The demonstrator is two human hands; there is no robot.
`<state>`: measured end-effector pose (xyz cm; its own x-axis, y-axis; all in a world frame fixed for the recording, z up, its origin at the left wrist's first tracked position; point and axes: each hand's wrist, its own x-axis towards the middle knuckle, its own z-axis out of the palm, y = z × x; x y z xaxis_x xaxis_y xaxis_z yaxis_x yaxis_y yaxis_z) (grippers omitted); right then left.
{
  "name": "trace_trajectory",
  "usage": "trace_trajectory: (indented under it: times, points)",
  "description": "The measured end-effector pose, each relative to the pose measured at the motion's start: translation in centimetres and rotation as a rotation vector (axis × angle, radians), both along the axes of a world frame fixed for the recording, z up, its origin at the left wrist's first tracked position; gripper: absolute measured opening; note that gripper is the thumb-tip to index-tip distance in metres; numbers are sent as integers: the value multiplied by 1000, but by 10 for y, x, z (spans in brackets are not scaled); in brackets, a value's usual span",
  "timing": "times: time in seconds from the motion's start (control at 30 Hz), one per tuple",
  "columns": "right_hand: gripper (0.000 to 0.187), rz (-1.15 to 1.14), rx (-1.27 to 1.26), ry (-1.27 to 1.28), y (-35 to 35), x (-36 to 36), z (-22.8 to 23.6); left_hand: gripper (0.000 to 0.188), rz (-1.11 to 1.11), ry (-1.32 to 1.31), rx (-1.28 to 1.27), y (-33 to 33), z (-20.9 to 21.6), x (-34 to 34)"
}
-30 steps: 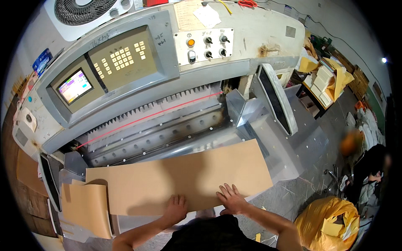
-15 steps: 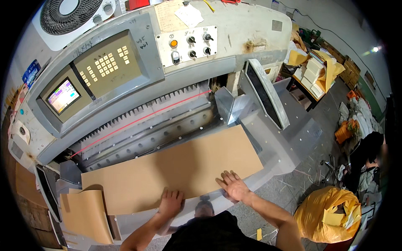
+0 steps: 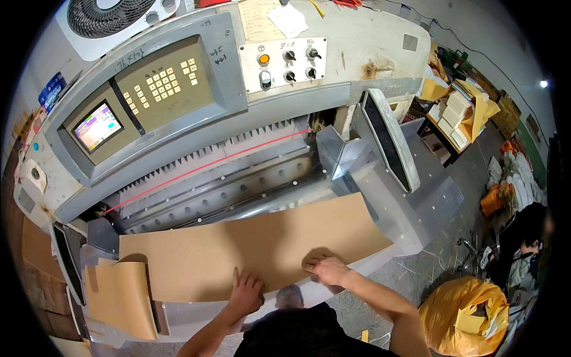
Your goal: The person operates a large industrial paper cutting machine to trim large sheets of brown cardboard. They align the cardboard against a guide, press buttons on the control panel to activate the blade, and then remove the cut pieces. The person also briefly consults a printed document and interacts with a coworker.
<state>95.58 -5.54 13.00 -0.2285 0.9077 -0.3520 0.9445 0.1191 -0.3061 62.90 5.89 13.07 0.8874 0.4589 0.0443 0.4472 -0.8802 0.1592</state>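
A long brown kraft paper sheet point(image 3: 202, 256) lies across the metal table of a paper-cutting machine, its right part bowed. At its near edge my left hand point(image 3: 246, 293) rests on top, index finger stretched forward and the others apart. Farther right, my right hand point(image 3: 327, 271) has its fingers curled over the near edge, seemingly pinching the paper; its thumb is hidden. A folded-over piece of brown paper point(image 3: 119, 297) lies beside the sheet's left end. Beyond the sheet, a red light line point(image 3: 208, 172) crosses the machine's opening.
Above the opening sit a keypad with a screen point(image 3: 97, 126) and a knob panel point(image 3: 283, 64). Upright side guards point(image 3: 389, 143) flank the table. A fan point(image 3: 107, 15) stands at the upper left. On the floor at right is a yellow sack point(image 3: 464, 315).
The sheet's far edge has come nearer to me and its right end has shifted right and bowed. My right hand's fingers went from spread to curled. The view has shifted slightly.
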Motion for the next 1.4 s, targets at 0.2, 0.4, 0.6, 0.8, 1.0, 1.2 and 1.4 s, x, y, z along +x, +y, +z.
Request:
trace_trajectory:
  times: [0.2, 0.4, 0.6, 0.8, 1.0, 1.2, 1.4]
  points:
    - [40, -134, -315, 243, 17, 42, 9, 41, -39, -33, -190, 22, 6, -16]
    - [36, -340, -183, -202, 65, 61, 102, 42, 152, 40, -1211, 102, -51, -37]
    - [68, -386, 778, -257, 73, 65, 121, 51, 409, 168, -1232, 158, -5, -12]
    - [70, -498, 456, -127, 59, 77, 41, 46, 408, 109, -1318, 174, -25, -8]
    - [73, -568, 435, -121, 44, 59, 9, 41, 402, 66, -1314, 172, -55, -21]
    - [79, -618, 517, -166, 15, 56, 9, 35, 204, 107, -824, 133, 4, 10]
    - [92, -745, 669, -93, -15, 58, 19, 38, -77, 58, -413, 95, 17, 28]
